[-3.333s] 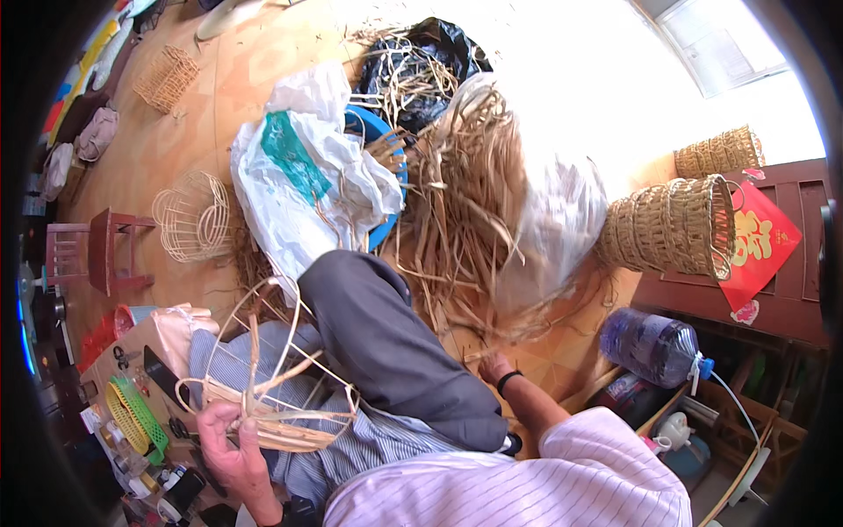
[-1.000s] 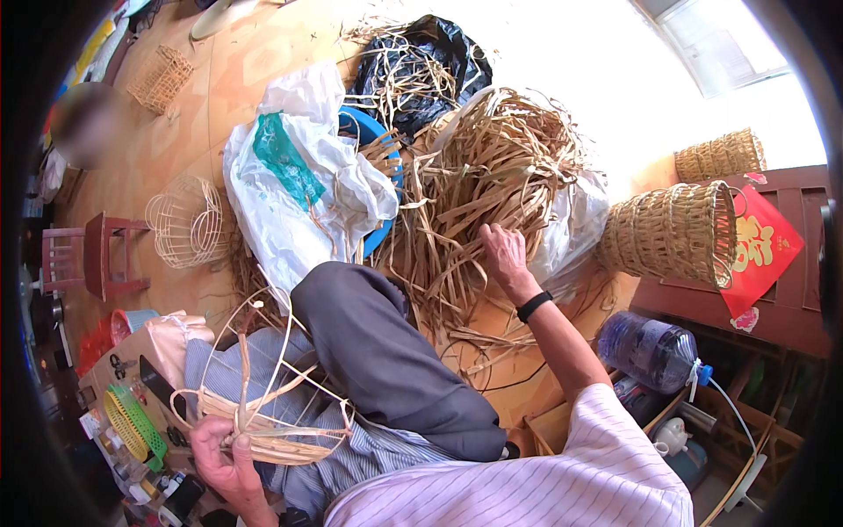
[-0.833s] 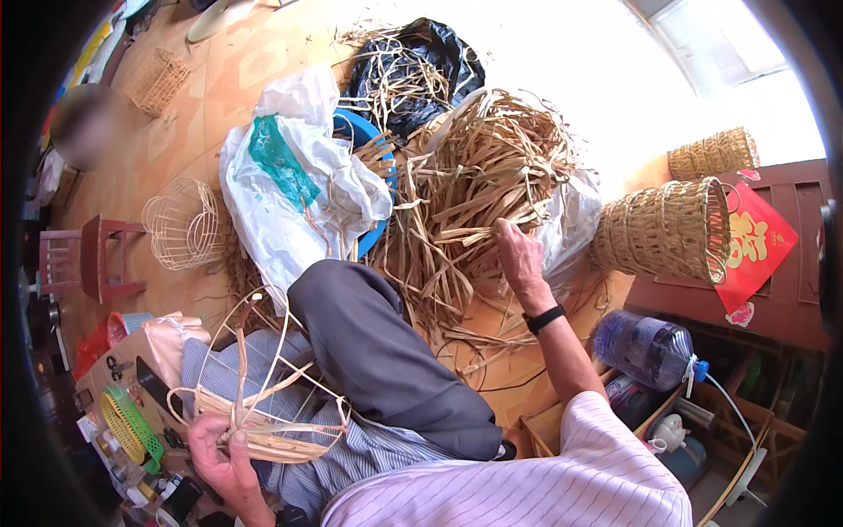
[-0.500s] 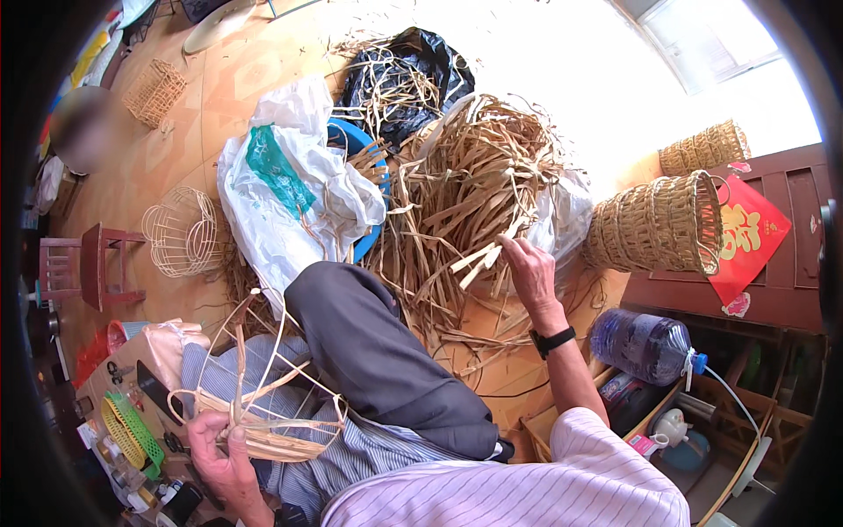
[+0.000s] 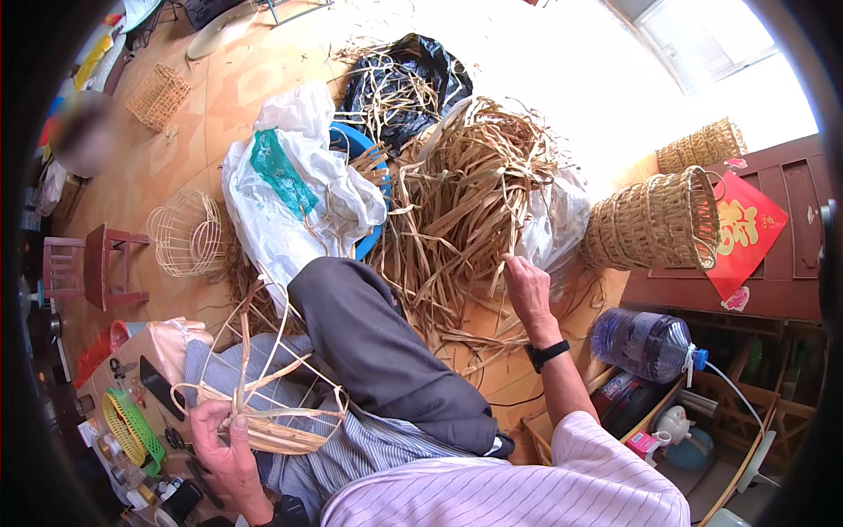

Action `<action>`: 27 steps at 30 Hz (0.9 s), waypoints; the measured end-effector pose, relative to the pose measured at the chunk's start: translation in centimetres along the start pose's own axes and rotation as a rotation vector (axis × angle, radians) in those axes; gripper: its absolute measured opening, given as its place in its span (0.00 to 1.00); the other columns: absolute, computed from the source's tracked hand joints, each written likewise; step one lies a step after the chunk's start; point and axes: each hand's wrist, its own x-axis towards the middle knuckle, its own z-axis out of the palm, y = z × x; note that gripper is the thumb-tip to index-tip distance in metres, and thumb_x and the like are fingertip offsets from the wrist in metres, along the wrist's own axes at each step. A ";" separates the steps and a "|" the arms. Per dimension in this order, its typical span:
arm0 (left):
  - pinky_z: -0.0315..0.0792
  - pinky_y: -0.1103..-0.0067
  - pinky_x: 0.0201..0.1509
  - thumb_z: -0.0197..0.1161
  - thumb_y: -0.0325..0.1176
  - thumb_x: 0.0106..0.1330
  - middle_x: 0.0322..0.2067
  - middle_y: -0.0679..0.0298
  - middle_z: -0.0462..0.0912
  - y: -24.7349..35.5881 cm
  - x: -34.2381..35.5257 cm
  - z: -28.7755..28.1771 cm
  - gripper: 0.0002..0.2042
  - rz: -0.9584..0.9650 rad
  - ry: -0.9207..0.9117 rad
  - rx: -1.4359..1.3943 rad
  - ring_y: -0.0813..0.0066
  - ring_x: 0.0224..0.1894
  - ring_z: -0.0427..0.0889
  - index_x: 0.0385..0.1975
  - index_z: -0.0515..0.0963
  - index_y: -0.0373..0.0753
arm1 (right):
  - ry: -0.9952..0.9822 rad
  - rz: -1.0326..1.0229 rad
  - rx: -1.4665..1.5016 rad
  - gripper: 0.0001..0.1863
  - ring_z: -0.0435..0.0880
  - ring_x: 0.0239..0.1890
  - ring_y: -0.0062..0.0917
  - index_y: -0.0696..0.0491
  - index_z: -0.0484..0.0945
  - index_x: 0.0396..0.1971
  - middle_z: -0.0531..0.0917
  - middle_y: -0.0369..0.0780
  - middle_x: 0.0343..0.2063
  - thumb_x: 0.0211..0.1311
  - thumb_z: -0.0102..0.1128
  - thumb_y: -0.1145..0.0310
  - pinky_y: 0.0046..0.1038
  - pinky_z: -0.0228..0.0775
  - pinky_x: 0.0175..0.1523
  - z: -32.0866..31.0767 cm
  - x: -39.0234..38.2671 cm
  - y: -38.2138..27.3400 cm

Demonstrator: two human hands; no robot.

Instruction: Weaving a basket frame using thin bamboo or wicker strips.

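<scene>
My left hand grips an open basket frame of pale ribs and flat strips, lying on a striped cloth over my lap. My right hand reaches past my grey-trousered knee, fingertips pinched on a dried leaf strip hanging from a large tangled pile of brown strips. Behind and around that pile lie a translucent bag, a white bag with a green patch over a blue tub, and a black bag holding more strips.
Woven baskets stand right beside a wooden door. A water bottle lies above cluttered crates. Left are a wire frame, small basket, wooden chair, cardboard with tools and a blurred patch.
My right arm rose from low beside my knee into the pile, then drew slightly back down with strips. The translucent bag settled, exposing more pile. My left hand stays on the frame.
</scene>
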 end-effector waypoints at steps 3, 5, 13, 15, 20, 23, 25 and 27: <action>0.74 0.77 0.52 0.70 0.34 0.72 0.40 0.60 0.80 0.0 0.3 0.6 0.14 0.000 -0.005 -0.030 0.73 0.43 0.80 0.47 0.74 0.32 | -0.177 0.026 -0.116 0.07 0.88 0.36 0.44 0.51 0.79 0.44 0.85 0.46 0.33 0.68 0.58 0.73 0.42 0.80 0.38 5.0 -2.0 4.8; 0.74 0.77 0.52 0.71 0.34 0.72 0.40 0.60 0.80 -0.1 0.2 0.4 0.15 -0.009 0.000 -0.022 0.73 0.43 0.81 0.47 0.74 0.32 | -0.206 -0.020 -0.151 0.06 0.88 0.34 0.46 0.52 0.76 0.40 0.85 0.46 0.29 0.64 0.59 0.73 0.46 0.80 0.36 6.2 -1.6 4.3; 0.74 0.77 0.52 0.71 0.34 0.72 0.40 0.60 0.80 0.0 0.1 0.3 0.15 -0.030 -0.003 -0.024 0.73 0.42 0.82 0.47 0.74 0.33 | -0.412 -0.051 -0.195 0.17 0.90 0.31 0.44 0.55 0.72 0.48 0.86 0.50 0.25 0.58 0.61 0.75 0.45 0.79 0.33 8.9 4.0 -2.0; 0.74 0.77 0.52 0.71 0.34 0.72 0.40 0.59 0.81 0.1 0.1 0.2 0.15 -0.026 0.000 -0.002 0.73 0.43 0.82 0.47 0.74 0.33 | -0.365 -0.053 -0.204 0.16 0.90 0.30 0.44 0.54 0.73 0.46 0.85 0.49 0.24 0.57 0.62 0.75 0.44 0.79 0.33 9.2 4.7 -1.6; 0.75 0.77 0.53 0.71 0.33 0.72 0.40 0.60 0.82 0.5 0.2 0.4 0.14 -0.018 0.002 -0.010 0.73 0.43 0.82 0.47 0.75 0.32 | -0.260 0.003 -0.135 0.07 0.88 0.31 0.49 0.54 0.75 0.35 0.84 0.50 0.23 0.59 0.63 0.74 0.48 0.79 0.35 8.8 4.5 0.1; 0.75 0.76 0.53 0.71 0.33 0.72 0.40 0.60 0.82 0.4 0.1 0.3 0.14 -0.007 0.006 0.005 0.73 0.42 0.82 0.46 0.75 0.32 | -0.162 0.085 0.100 0.06 0.87 0.37 0.50 0.56 0.75 0.37 0.84 0.55 0.30 0.62 0.64 0.75 0.46 0.78 0.40 7.5 3.2 -1.0; 0.75 0.76 0.53 0.71 0.33 0.72 0.40 0.60 0.82 0.3 0.1 0.3 0.14 0.004 0.002 0.012 0.73 0.42 0.82 0.46 0.75 0.32 | 0.030 0.048 0.363 0.06 0.88 0.36 0.42 0.55 0.77 0.43 0.85 0.48 0.30 0.69 0.61 0.79 0.36 0.80 0.40 6.8 1.6 -0.9; 0.75 0.76 0.52 0.71 0.33 0.72 0.39 0.60 0.81 0.2 0.2 0.3 0.14 0.014 -0.002 -0.009 0.73 0.42 0.81 0.46 0.75 0.32 | 0.029 0.239 0.684 0.09 0.89 0.35 0.36 0.54 0.76 0.47 0.85 0.44 0.34 0.71 0.61 0.78 0.33 0.82 0.39 6.2 -0.2 -1.4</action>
